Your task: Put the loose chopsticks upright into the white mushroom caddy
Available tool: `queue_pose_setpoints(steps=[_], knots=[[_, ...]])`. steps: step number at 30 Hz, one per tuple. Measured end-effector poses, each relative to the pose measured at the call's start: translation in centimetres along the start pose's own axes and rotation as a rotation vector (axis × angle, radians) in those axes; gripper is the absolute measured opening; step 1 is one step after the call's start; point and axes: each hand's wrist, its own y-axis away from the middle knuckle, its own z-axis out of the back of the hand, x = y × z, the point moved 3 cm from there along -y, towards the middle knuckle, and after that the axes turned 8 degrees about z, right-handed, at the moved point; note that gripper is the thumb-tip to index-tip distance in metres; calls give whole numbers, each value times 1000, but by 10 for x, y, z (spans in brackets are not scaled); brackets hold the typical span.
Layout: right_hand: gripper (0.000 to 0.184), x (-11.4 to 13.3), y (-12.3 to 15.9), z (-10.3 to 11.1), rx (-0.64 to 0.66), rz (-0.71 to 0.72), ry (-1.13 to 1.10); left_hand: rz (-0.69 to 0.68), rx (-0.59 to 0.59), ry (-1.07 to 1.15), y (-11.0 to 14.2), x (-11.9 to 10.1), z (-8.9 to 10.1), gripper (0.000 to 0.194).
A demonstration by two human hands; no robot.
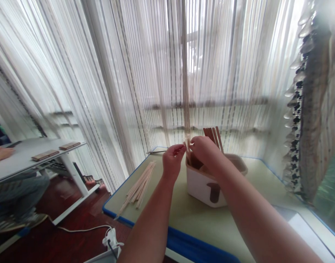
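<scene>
Over the left end of a white utensil box (202, 188) with a brown rim, my two hands are close together. Pale wooden chopsticks (188, 155) stand upright at that end, their lower parts hidden inside. My left hand (173, 159) pinches one near its top, thumb and forefinger pressed together. My right hand (204, 148) has its fingers curled against the same pale sticks from the other side; its grip is partly hidden. Darker brown chopsticks (213, 137) rise behind my right wrist. A loose bundle of pale chopsticks (140, 184) lies on the table left of my left forearm.
The box stands on a pale green table (184, 215) with a blue edge, against a striped sheer curtain (156, 73). A thin dark rod (158, 151) lies at the far left corner. At left, another person's hand (1, 153) rests on a white table (25, 157); a power strip (111, 239) is below.
</scene>
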Motion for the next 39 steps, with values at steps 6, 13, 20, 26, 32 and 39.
queue_pose_setpoints(steps=[6, 13, 20, 26, 32, 39], knots=[[19, 1, 3, 3, -23, 81, -99, 27, 18, 43, 0, 3, -4, 26], [19, 3, 9, 13, -82, 107, -72, 24, 3, 72, 0, -1, -3, 27], [18, -1, 1, -1, 5, 112, -45, 31, 30, 41, 0, 2, -4, 29], [24, 6, 4, 13, 32, 54, -4, 62, 32, 23, 0, 6, -3, 32], [30, 28, 35, 61, -176, 126, -40, 74, -14, 11, 6, -4, 1, 37], [27, 55, 43, 60, -133, 213, -254, 112, -262, -131, 41, -23, 68, 49]])
